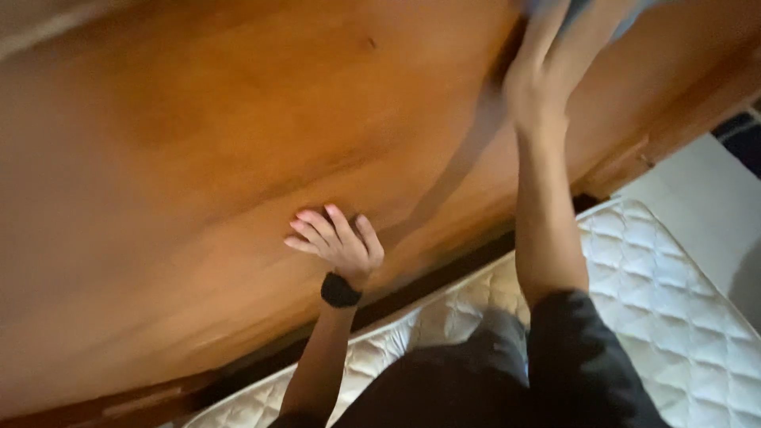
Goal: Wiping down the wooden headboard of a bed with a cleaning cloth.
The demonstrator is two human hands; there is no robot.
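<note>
Headboard (198, 158), a broad slab of polished orange-brown wood, fills the view from the left and stands just beyond the bare quilted white mattress (674, 301), a dark gap between them. Your left hand (337, 242), with a black band at the wrist, lies open and flat on the panel with fingers spread and nothing in it, so keep leaning on that palm to steady yourself. Your right hand (539, 83) reaches high up the wood toward a bluish cloth (590, 12) at the top edge; blur hides its fingers, so I cannot tell whether it grips the cloth, and a long, even stroke along the grain looks best.
</note>
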